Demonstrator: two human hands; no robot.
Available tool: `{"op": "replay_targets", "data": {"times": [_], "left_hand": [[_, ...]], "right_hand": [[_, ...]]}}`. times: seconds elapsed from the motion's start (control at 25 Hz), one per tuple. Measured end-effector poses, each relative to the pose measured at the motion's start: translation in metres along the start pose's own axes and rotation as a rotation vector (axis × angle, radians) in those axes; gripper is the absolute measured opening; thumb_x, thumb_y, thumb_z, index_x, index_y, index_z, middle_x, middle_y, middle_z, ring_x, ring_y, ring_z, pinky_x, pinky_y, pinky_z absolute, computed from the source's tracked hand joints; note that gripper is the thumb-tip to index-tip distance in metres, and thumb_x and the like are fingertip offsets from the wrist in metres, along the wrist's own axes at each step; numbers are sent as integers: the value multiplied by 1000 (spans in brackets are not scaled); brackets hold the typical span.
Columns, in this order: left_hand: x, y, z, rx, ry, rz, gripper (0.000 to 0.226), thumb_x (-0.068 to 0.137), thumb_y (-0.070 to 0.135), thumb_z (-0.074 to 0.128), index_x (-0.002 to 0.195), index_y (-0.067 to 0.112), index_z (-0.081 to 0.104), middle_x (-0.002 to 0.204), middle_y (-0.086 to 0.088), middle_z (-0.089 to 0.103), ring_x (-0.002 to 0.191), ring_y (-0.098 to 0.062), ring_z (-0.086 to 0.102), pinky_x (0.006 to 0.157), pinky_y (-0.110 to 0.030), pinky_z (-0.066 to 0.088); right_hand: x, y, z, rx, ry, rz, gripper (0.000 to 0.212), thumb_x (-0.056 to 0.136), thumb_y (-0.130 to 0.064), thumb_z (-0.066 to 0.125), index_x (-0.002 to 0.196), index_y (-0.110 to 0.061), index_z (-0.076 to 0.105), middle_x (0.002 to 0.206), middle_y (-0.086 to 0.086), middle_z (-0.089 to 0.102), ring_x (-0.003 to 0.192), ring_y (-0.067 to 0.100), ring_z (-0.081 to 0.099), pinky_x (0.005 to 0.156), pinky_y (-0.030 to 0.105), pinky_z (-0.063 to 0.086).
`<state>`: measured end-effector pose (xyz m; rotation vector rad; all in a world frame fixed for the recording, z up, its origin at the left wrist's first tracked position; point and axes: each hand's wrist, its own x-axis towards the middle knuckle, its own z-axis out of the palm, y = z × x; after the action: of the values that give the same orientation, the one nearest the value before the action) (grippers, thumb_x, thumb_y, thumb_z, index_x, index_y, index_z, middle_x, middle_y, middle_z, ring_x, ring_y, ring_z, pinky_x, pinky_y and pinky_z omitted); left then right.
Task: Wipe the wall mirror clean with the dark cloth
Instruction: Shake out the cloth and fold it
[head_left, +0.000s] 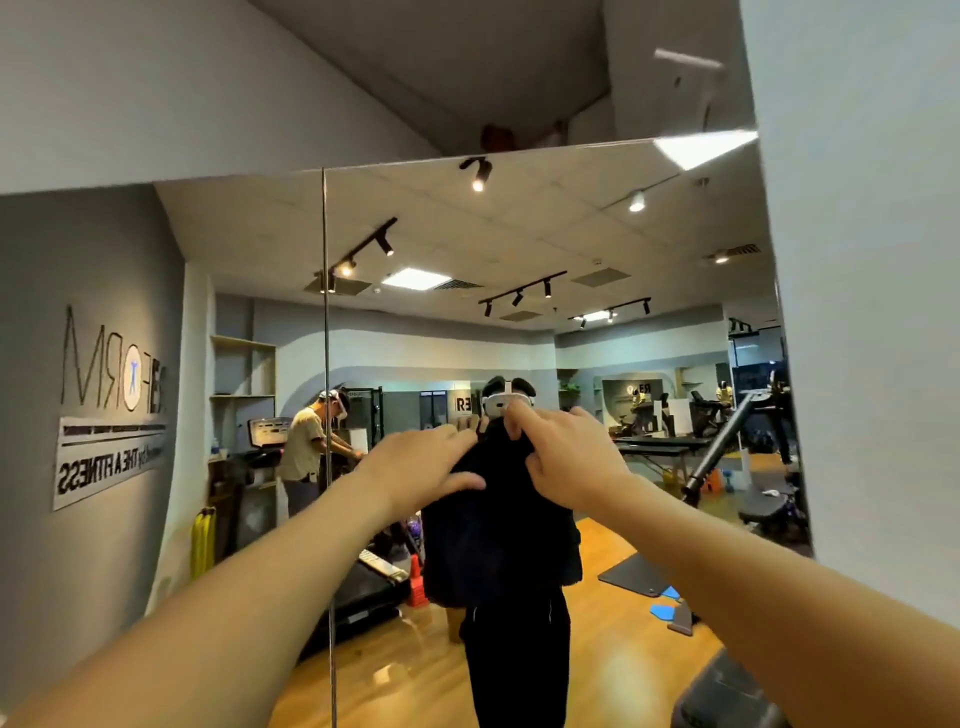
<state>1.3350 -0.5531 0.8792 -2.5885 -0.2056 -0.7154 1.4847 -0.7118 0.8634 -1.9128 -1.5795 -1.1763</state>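
Mirror (519, 234) glass fills the wall in front of me, running from a grey wall on my left to a pale wall edge (857, 312) on my right, with a thin vertical seam (325, 364) splitting it into two panels. I hold the dark cloth (493, 519) up against the right-hand panel, roughly at head height, where it hangs down in a long loose drape. My left hand (421, 467) lies on the cloth's upper left part, fingers spread over the fabric and thumb stretched across it, pressing more than gripping. My right hand (566, 457) pinches the top edge of the cloth between thumb and fingers, closed tight on the fabric. Both my forearms are bare and reach up from the lower corners.

Reflected in the glass is a gym room: a wooden floor (613, 649), ceiling track lights (374, 244), reversed wall lettering (111, 364) on the left, a dark floor mat (636, 574), and another person (306, 441) standing by a machine, just left of the seam.
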Motion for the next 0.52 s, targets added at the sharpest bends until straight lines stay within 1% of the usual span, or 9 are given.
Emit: {"op": "replay_targets", "data": {"times": [0.04, 0.08, 0.12, 0.16, 0.24, 0.32, 0.4, 0.52], "left_hand": [[-16, 13, -19, 3, -18, -1, 51, 97, 63, 44, 130, 25, 46, 115, 2, 58, 104, -21, 63, 85, -42, 55], [-30, 23, -39, 3, -30, -4, 49, 96, 64, 44, 126, 24, 46, 113, 2, 57, 102, -21, 62, 84, -42, 55], [-42, 32, -58, -1, -33, -6, 49, 96, 64, 45, 125, 25, 46, 113, 3, 57, 102, -19, 62, 83, -41, 55], [-53, 40, -74, -4, -34, -10, 50, 96, 64, 46, 127, 25, 47, 114, 4, 57, 103, -18, 62, 83, -40, 55], [-73, 54, -109, -2, -47, -3, 54, 96, 63, 47, 133, 25, 46, 117, 4, 56, 106, -17, 61, 85, -39, 55], [-94, 63, -144, 19, -64, 5, 55, 96, 64, 46, 135, 25, 44, 118, 3, 57, 107, -18, 61, 85, -40, 54], [-116, 68, -175, 54, -68, -1, 53, 96, 65, 46, 131, 25, 45, 116, 2, 57, 105, -20, 61, 84, -41, 54], [-151, 78, -209, 71, -84, -12, 49, 96, 64, 47, 125, 25, 46, 112, 1, 57, 103, -22, 61, 84, -43, 54]], "right_hand": [[-11, -13, -25, 2, -21, 0, 32, 84, -7, 52, 106, -26, 38, 107, -3, 66, 98, 29, 62, 77, 35, 37], [-21, -26, -48, 14, -42, 5, 35, 85, -7, 51, 102, -29, 30, 106, -3, 65, 96, 29, 61, 76, 36, 43], [-31, -37, -69, 36, -58, 15, 38, 87, -7, 51, 99, -31, 24, 105, -2, 63, 94, 30, 60, 72, 39, 48], [-39, -47, -86, 63, -65, 21, 38, 88, -7, 50, 98, -31, 23, 105, 0, 61, 93, 29, 58, 67, 40, 49], [-52, -63, -117, 111, -76, 16, 33, 90, -6, 50, 96, -28, 27, 103, 1, 56, 94, 29, 53, 62, 42, 48], [-61, -80, -147, 140, -88, -1, 31, 89, -3, 51, 89, -27, 31, 96, -1, 49, 91, 27, 48, 61, 44, 49], [-68, -100, -173, 190, -57, -1, 34, 85, 2, 52, 81, -26, 35, 89, -1, 46, 84, 27, 47, 61, 47, 49], [-79, -131, -204, 235, -22, 12, 38, 82, 8, 53, 76, -26, 37, 86, 0, 47, 77, 26, 47, 64, 49, 49]]}}
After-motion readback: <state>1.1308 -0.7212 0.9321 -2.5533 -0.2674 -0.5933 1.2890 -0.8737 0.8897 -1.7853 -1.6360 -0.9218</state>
